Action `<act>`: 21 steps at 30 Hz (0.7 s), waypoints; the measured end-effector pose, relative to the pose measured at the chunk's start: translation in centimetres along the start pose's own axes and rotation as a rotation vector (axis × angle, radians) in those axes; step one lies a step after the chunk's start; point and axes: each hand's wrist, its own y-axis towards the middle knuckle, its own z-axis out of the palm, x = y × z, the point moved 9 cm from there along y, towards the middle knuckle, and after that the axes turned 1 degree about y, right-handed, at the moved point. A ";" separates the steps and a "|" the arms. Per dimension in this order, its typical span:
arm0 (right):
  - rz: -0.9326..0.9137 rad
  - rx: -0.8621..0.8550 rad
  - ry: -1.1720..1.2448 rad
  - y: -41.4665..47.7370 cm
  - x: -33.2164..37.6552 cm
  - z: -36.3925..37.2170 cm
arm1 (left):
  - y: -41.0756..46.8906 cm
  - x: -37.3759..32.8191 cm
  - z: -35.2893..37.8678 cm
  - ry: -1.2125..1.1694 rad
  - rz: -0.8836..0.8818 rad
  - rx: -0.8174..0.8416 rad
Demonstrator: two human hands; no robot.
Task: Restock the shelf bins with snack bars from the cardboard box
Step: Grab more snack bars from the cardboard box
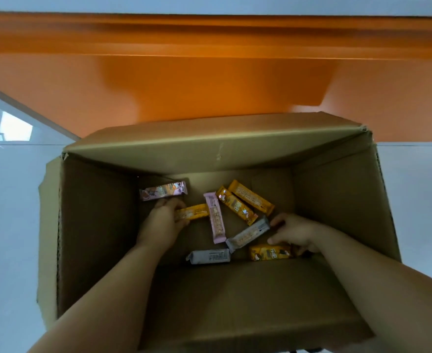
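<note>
Orange shelf front [210, 85] behind, cardboard box [95, 225] on floor [11, 200], snack bars [217, 217] loose on its bottom: left hand [162, 222] fingers curled round near end of crosswise yellow bar [193, 211], right hand [295, 233] fingers touching grey bar [248, 234] end, grip cannot tell

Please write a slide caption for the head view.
Inside the cardboard box, the left hand grips a yellow bar and the right hand pinches a grey bar.
</note>
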 end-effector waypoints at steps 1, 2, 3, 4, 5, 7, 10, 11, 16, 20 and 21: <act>-0.019 0.008 -0.034 0.2 0.0 0.1 | -0.1 -0.1 0.0 -0.001 -0.002 -0.002; -0.038 0.009 -0.082 0.3 0.1 0.1 | -0.2 -0.2 0.0 -0.009 0.003 -0.010; -0.055 0.008 -0.145 0.4 0.2 -0.1 | -0.3 -0.3 -0.1 -0.021 0.008 -0.017; -0.070 0.007 -0.210 0.4 0.2 -0.2 | -0.3 -0.6 -0.2 -0.033 0.015 -0.024; -0.083 0.011 -0.263 0.5 0.3 -0.1 | -0.3 -0.9 -0.3 -0.042 0.021 -0.028; -0.090 0.036 -0.326 0.6 0.2 0.3 | -0.2 -1.5 -0.6 -0.045 0.027 -0.037; -0.094 0.061 -0.404 0.6 0.3 0.8 | -0.4 -2.4 -1.1 -0.068 0.042 -0.054; -0.092 0.069 -0.433 0.5 0.3 0.9 | -0.5 -2.6 -1.1 -0.082 0.045 -0.048; -0.081 0.143 -0.572 -0.5 0.8 1.0 | -0.7 -3.3 0.1 -0.211 0.000 0.042; -0.171 0.011 -0.461 -1.6 3.8 -1.8 | -0.2 -5.0 1.8 -0.333 -0.074 0.137; -0.215 -0.081 -0.379 -1.6 4.7 -2.9 | 0.0 -5.6 2.0 -0.344 -0.084 0.135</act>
